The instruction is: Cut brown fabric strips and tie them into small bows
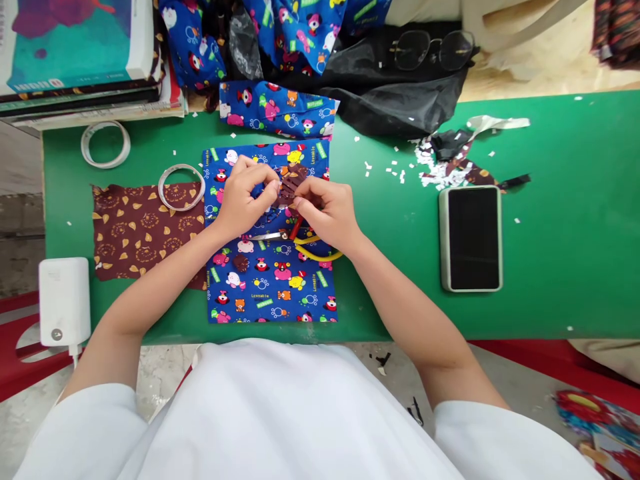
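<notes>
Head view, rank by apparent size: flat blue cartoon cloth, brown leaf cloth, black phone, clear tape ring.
1. Blue cartoon-print fabric sheet
2. Brown leaf-print fabric piece
3. Black-screened rectangular phone
4. Clear plastic tape ring
All lie on one green table, so nearness hardly skews this.

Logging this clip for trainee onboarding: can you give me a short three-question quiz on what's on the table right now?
1. True or false: the left hand and right hand both pinch the small brown fabric piece.
2. Which lies to the right of the blue cartoon fabric on the green table? A) phone B) tape roll C) leaf-print cloth
3. Fill in: the scissors near the hands have ___ handles.
Key: 1 true; 2 A; 3 yellow.
</notes>
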Demonstrator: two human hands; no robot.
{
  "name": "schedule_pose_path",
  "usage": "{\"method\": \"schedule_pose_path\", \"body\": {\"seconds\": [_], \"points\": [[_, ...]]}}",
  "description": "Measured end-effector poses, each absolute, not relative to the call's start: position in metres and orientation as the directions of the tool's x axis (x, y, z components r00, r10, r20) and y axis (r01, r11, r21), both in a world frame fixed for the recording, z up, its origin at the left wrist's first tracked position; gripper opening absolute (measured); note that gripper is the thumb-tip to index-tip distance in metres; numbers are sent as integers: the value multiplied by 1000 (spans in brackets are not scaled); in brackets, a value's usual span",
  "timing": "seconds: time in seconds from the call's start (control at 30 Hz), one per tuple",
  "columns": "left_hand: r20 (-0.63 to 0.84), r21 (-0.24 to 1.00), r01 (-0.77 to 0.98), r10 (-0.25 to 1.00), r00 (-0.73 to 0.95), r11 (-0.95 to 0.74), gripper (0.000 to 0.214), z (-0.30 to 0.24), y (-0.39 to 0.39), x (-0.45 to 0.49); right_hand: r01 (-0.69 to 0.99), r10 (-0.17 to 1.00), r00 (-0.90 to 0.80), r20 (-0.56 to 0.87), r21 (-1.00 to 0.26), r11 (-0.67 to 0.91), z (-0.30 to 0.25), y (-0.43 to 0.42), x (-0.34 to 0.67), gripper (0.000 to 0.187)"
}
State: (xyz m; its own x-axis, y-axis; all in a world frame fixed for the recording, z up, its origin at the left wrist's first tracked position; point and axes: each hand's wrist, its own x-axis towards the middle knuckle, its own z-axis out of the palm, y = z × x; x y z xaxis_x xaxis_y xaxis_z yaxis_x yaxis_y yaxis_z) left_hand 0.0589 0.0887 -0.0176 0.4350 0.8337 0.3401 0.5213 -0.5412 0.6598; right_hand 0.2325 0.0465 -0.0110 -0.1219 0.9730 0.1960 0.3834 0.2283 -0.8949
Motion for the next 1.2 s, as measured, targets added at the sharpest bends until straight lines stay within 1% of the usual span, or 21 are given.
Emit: {"method": "schedule_pose_path", "body": {"seconds": [0.07,0.1,0.17,0.23,0.3,0.33,0.4,0.47,0.53,0.57,0.6,0.67,0.73,0.77,0.9,0.93,0.97,1.0,1.07,1.13,1.2], "points": [[342,662,530,842,417,-531,26,-15,95,62,366,971,-119,207,-900,237,-11,46,233,11],[339,651,529,832,439,-544,26,-11,99,67,364,970,-126,210,-899,242,-12,46,233,11],[312,607,510,773,552,-610,21,2,112,81,379,965,-159,210,-890,256,-14,47,233,10],[265,509,482,662,700,-713,19,19,127,104,405,955,-212,207,-871,279,-16,48,233,9],[189,376,393,484,854,-840,19,36,139,132,433,939,-272,210,-845,314,-18,48,233,8],[146,329,342,406,902,-880,19,41,145,146,449,932,-296,211,-830,331,-19,48,233,7],[73,246,271,297,952,-930,22,46,152,173,476,923,-323,210,-806,350,-20,48,233,8],[-16,164,223,223,975,-961,25,43,156,194,485,920,-333,209,-798,357,-20,49,233,9],[-61,108,239,234,970,-965,29,33,159,207,481,917,-341,206,-800,359,-19,49,234,9],[-44,90,219,215,976,-972,35,28,160,210,483,917,-344,203,-799,358,-19,49,234,9],[-42,77,208,205,978,-975,34,22,161,212,488,917,-345,200,-796,357,-19,50,234,9],[-16,75,232,231,973,-970,26,13,164,213,503,920,-341,192,-790,351,-19,50,234,10],[49,106,262,268,962,-959,26,9,166,210,508,923,-335,190,-789,347,-20,51,234,11],[61,102,276,283,957,-956,25,9,168,208,508,924,-332,191,-789,345,-20,51,234,11],[31,40,319,321,947,-947,14,25,174,197,492,931,-315,186,-807,327,-20,51,232,10],[49,31,345,347,937,-938,15,30,174,192,477,935,-306,182,-820,316,-20,52,232,9],[74,33,370,372,925,-928,17,35,174,186,457,940,-292,177,-838,300,-19,52,232,9],[92,65,384,389,917,-921,21,39,173,177,432,947,-274,170,-858,279,-18,52,231,9],[167,178,435,463,871,-883,22,41,166,156,377,964,-220,152,-898,227,-16,52,231,9],[290,354,456,560,776,-816,16,35,154,130,320,978,-156,137,-930,181,-15,53,231,10],[353,539,412,641,682,-735,19,23,139,103,255,987,-95,128,-955,148,-14,53,231,12]]}}
